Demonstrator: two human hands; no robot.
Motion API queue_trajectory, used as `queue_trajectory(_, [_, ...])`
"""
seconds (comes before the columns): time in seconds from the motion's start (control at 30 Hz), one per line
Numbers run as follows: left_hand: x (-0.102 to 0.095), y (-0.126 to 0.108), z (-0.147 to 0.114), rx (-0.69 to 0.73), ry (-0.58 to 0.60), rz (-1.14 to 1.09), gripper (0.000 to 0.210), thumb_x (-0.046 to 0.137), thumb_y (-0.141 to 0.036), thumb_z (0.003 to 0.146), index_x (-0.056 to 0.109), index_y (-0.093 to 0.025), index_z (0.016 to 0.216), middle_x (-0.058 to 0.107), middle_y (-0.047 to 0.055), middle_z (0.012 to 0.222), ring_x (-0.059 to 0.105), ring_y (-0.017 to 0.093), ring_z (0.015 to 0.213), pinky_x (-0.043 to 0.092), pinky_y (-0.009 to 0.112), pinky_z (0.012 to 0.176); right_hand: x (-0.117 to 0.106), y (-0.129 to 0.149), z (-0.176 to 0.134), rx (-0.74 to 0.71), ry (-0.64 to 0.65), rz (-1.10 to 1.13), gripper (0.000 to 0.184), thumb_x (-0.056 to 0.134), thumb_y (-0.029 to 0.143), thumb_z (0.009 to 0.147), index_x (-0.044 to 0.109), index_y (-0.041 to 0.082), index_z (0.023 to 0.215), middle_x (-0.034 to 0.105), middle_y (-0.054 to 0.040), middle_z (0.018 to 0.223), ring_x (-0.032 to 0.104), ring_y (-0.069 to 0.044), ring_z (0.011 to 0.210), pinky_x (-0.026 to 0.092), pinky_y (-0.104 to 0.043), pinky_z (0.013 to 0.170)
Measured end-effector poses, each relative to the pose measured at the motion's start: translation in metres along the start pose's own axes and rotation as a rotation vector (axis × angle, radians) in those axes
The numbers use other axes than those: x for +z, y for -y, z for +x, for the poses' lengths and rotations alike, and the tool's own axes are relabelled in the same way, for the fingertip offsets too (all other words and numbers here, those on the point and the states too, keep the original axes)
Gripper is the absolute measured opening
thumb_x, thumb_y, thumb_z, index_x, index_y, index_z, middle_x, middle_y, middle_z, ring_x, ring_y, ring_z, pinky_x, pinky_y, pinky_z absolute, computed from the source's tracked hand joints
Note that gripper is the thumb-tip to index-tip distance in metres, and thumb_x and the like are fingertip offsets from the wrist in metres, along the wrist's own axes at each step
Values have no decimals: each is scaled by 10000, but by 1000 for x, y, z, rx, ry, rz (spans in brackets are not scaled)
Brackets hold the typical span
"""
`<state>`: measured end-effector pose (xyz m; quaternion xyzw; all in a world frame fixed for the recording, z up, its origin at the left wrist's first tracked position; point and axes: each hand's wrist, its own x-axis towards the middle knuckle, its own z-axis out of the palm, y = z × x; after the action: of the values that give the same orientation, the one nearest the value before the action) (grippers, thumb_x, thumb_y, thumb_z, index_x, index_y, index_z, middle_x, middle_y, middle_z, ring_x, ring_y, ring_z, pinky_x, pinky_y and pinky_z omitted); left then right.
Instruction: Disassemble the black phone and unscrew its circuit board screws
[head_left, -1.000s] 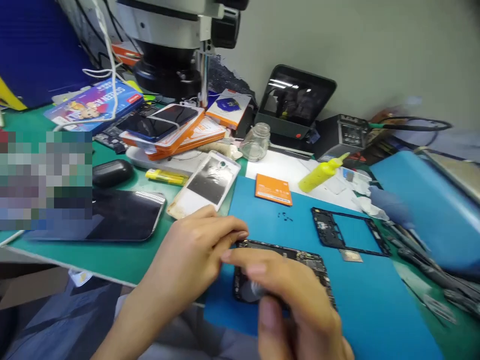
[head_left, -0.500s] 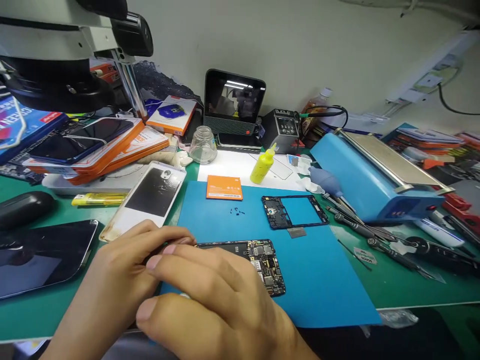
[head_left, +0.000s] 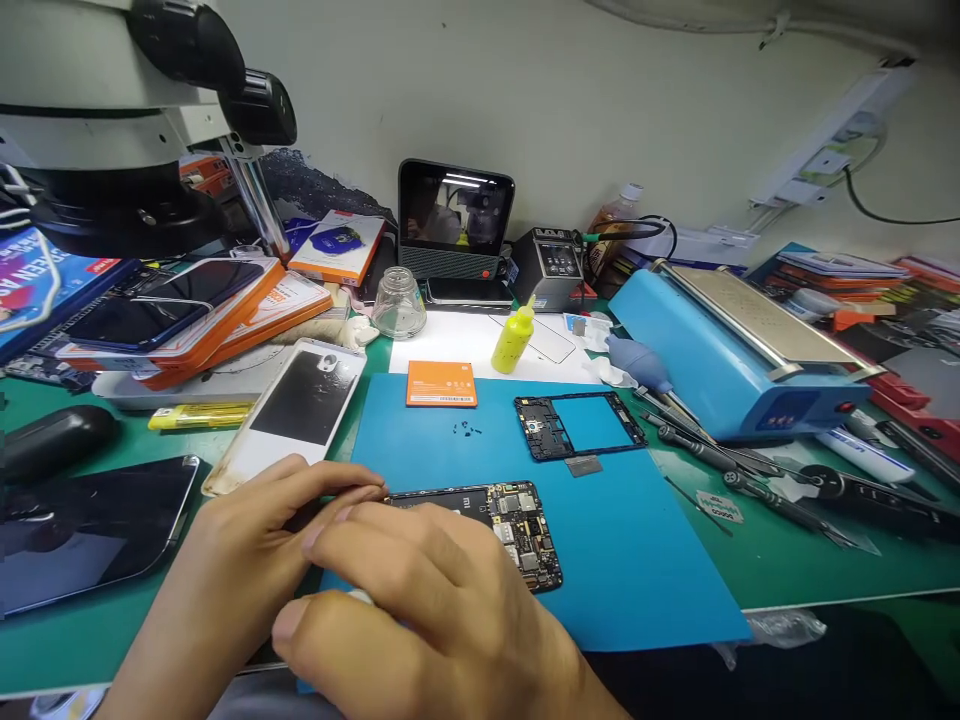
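An opened phone (head_left: 517,535) lies on the blue mat with its circuit board and black inner part bare. At its left end is my left hand (head_left: 262,540), its fingers closed and the tips against the phone's edge. My right hand (head_left: 442,600) is bent over the phone's lower left part, covering it. Its fingers are curled together, with a small whitish bit showing between thumb and forefinger; what they hold is hidden. Beyond the phone are several tiny dark screws (head_left: 466,429), an orange battery (head_left: 441,384) and a black phone frame (head_left: 581,425).
A yellow dropper bottle (head_left: 514,338) and a glass jar (head_left: 399,302) stand behind the mat. Left are a white phone cover (head_left: 300,410), a dark phone (head_left: 97,530) and a microscope (head_left: 127,150). Right are a blue heating plate (head_left: 720,360), screwdrivers (head_left: 697,450) and a razor blade (head_left: 718,506).
The view has shifted slightly, so the bench items sit a little lower and further left. Both hands keep nearly the same pose at the phone's left end.
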<state>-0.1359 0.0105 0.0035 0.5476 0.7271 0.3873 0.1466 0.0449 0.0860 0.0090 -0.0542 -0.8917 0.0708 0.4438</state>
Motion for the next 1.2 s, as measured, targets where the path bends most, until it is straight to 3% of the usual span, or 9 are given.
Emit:
queue_trajectory(0.1, [-1, 1, 2, 32, 38, 0, 255, 639, -475, 991, 876, -383, 1015, 859, -39, 963, 813, 206, 860, 617, 283, 760, 3, -2, 1, -8, -79, 61, 123, 545, 174, 1113, 595, 218, 1217, 784, -38, 1164, 756, -161, 1157, 654, -298, 935])
queue_trajectory(0.2, [0, 3, 5, 54, 9, -28, 231, 661, -423, 965, 885, -368, 947, 854, -44, 885, 812, 174, 781, 601, 244, 683, 4, -5, 0, -25, -81, 57, 234, 395, 294, 1187, 602, 200, 1244, 772, -51, 1219, 768, -163, 1168, 662, -298, 938])
queue_trajectory(0.37, [0, -1, 10, 50, 8, -74, 194, 713, -442, 936, 889, -378, 889, 843, -60, 821, 797, 146, 726, 589, 216, 673, -1, -5, 1, -29, -19, 59, 149, 536, 228, 1145, 593, 234, 1283, 798, -23, 1237, 781, -150, 1171, 656, -276, 957])
queue_trajectory(0.53, [0, -4, 10, -17, 17, -86, 181, 712, -411, 957, 872, -374, 881, 858, -74, 874, 794, 158, 804, 585, 236, 755, -9, -3, 8, -29, 31, 91, 251, 375, 383, 1217, 556, 225, 1291, 812, -49, 1214, 803, -152, 1125, 676, -288, 965])
queue_trajectory(0.6, [1, -4, 9, -29, 31, -104, 190, 699, -402, 964, 869, -368, 885, 856, -72, 879, 788, 163, 816, 580, 243, 758, -12, -3, 8, -7, 32, 83, 177, 449, 319, 1191, 557, 229, 1299, 810, -58, 1240, 798, -156, 1155, 668, -295, 1006])
queue_trajectory(0.8, [2, -3, 7, -4, 24, -130, 187, 690, -340, 1003, 872, -344, 959, 828, -49, 882, 777, 161, 818, 571, 245, 758, -15, -2, 7, 44, 35, 167, 286, 473, 255, 1165, 531, 177, 1434, 802, -103, 1304, 745, -151, 1310, 637, -295, 1096])
queue_trajectory(0.97, [4, -8, 6, 53, -30, -173, 232, 636, -267, 1019, 863, -313, 1017, 837, -41, 937, 786, 150, 862, 569, 237, 790, -18, -3, 10, 112, 52, 242, 550, 520, 46, 972, 520, 198, 1500, 791, -94, 1376, 743, -156, 1326, 660, -312, 1051])
queue_trajectory(1.07, [-1, -12, -1, 57, -81, -164, 221, 637, -275, 1051, 854, -312, 1036, 844, -46, 973, 784, 147, 916, 565, 232, 857, -17, -4, 8, 170, 34, 288, 577, 568, 77, 965, 536, 212, 1526, 811, -69, 1290, 791, -181, 1187, 675, -324, 979])
queue_trajectory(1.2, [-18, -15, -23, 18, -164, -143, 136, 720, -330, 1048, 850, -371, 1057, 865, -83, 1031, 810, 133, 930, 585, 192, 864, -14, -3, 2, 434, -13, 359, 477, 507, 104, 1092, 565, 257, 1540, 793, -1, 1040, 773, -103, 830, 671, -245, 803])
